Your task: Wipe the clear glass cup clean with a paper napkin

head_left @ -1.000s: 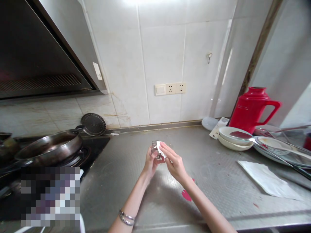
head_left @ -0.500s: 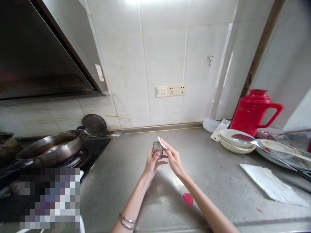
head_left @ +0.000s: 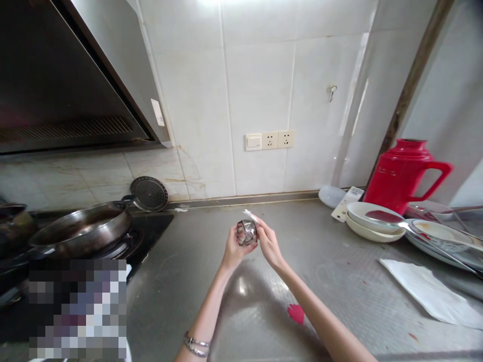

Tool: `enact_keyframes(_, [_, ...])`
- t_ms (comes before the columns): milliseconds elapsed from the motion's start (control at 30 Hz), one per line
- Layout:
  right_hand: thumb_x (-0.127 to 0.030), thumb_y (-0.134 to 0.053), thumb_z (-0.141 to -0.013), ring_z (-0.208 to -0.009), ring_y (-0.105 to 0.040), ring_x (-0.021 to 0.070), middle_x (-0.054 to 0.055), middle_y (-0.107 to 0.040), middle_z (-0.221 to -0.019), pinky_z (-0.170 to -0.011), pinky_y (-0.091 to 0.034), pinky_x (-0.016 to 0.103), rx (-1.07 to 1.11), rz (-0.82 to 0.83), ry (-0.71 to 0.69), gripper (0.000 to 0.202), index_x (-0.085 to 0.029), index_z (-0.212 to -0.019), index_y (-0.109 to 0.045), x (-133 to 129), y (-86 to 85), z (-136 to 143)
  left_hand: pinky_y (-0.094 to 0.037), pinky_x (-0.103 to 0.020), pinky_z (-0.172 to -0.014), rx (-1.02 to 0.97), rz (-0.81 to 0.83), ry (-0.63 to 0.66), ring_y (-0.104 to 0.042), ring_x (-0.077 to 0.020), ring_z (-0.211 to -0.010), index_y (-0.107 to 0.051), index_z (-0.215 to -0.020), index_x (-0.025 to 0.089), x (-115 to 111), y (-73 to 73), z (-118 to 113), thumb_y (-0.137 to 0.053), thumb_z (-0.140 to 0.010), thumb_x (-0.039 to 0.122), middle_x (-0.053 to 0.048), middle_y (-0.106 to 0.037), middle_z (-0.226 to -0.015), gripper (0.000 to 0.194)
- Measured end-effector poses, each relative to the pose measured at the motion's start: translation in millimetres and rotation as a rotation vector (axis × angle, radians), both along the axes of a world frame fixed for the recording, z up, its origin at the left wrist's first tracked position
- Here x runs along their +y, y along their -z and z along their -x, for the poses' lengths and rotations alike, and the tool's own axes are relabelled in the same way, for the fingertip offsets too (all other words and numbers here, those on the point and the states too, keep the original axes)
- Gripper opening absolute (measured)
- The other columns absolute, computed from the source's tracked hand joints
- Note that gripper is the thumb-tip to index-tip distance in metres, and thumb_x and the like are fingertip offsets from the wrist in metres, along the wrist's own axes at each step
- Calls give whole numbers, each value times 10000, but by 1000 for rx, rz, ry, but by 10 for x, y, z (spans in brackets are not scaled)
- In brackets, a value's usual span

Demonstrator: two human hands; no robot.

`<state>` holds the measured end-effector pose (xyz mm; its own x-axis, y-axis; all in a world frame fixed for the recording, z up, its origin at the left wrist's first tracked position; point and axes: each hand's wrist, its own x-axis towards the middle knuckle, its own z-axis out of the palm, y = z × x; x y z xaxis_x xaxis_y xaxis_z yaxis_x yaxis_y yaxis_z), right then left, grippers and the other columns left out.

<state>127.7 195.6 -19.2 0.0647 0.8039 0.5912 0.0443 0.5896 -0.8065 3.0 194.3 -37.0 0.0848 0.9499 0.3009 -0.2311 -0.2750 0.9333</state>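
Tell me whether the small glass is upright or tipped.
Tipped: the small glass, held in the left hand, shows its faceted base toward the camera.

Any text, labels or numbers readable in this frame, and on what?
None can be read.
Hood sticker: white label, print too small.
Flat white pack by the red jug: dark marks, blurred.
Glass in the left hand and tissue in the right hand: no print visible.

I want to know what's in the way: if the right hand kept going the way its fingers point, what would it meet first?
The right hand points up-left into the small glass that the left hand holds; its fingertips already seem to touch it, pinching white paper at the rim.
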Motion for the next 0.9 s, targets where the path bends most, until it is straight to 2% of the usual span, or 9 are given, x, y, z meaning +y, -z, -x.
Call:
enact_keyframes(67, [-358,-413,-927,-1131,-597,241,51,-654,-1211,-963,-489,425,-3,16,-11,379,-243,-1226,-615,34,18,4,-473,-360,-892,56,-69,-59,-609,-217,-988,-515,-1052,183,59,38,21,-858,-521,242,-74,-628,-1059,634])
enact_keyframes(133, [-379,-413,-926,-1101,-615,238,64,-656,-1206,-919,-520,406,5,44,-52,387,-237,-1224,-615,55,33,3,-466,-355,-893,81,-95,-70,-610,-207,-967,-502,-1087,182,104,57,45,-861,-515,243,-74,-621,-1062,678])
enact_keyframes(267, [-425,-404,-933,-1045,-649,230,92,-631,-1245,-864,-549,389,49,89,-181,405,-229,-1220,-612,79,19,-37,-480,-327,-838,72,-112,58,-618,-185,-912,-425,-1236,221,168,32,117,-852,-534,236,-73,-605,-1092,822])
enact_keyframes(400, [-475,-414,-929,-1139,-600,251,85,-613,-1273,-907,-520,448,-14,50,-187,416,-253,-1216,-617,111,-29,-130,-479,-286,-789,107,-115,126,-606,-177,-888,-539,-1122,191,202,4,201,-842,-552,241,-57,-622,-1015,648])
enact_keyframes(500, [-456,-417,-936,-1198,-558,258,79,-627,-1254,-1001,-440,489,-149,-14,-145,395,-257,-1200,-634,106,-37,-199,-495,-264,-683,84,-29,145,-607,-156,-785,-555,-1087,191,200,26,222,-843,-545,255,-31,-621,-928,616])
enact_keyframes(633, [-334,-359,-967,-1264,-498,232,60,-571,-1324,-1064,-384,468,-370,-137,-149,380,-261,-1268,-580,49,12,-274,-511,-264,-593,52,33,211,-614,-155,-722,-527,-1121,212,173,79,198,-837,-559,277,-30,-611,-924,645])
enact_keyframes(800, [-128,-374,-907,-1296,-460,223,51,-510,-1384,-1072,-354,522,-693,-348,-77,491,-293,-1360,-466,-44,31,-357,-513,-259,-582,51,-2,239,-613,-161,-739,-527,-1123,205,150,140,168,-845,-557,266,-57,-632,-982,652])
enact_keyframes(900, [-104,-430,-862,-1320,-426,239,47,-490,-1399,-1094,-304,551,-841,-451,-68,559,-295,-1387,-426,-93,-6,-371,-522,-269,-668,50,-54,200,-620,-202,-891,-552,-1114,193,149,166,155,-858,-536,220,-92,-626,-1107,654])
